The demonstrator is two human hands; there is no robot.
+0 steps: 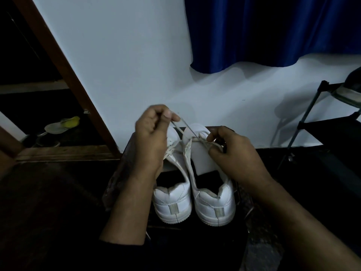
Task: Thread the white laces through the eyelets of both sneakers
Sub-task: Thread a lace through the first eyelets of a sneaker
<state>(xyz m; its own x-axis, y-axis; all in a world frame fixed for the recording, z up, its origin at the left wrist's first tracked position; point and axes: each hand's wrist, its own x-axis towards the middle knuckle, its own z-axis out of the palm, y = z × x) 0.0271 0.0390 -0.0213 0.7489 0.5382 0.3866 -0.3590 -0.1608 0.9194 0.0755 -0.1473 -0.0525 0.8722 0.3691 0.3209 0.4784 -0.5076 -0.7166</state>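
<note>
Head view: left hand (150, 133) and right hand (232, 151) each pinch the white lace (187, 127) above the right sneaker (213, 192).

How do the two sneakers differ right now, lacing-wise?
The right sneaker has lace strands pulled taut between both hands; the left sneaker has a lace hanging slack at its side. The right hand works at the right sneaker's eyelets; the left hand covers the left sneaker's front. Both are white, heels toward the camera, side by side.

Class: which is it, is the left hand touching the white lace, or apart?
Touching: the head view shows the left hand pinching the white lace between thumb and fingertips.
</note>
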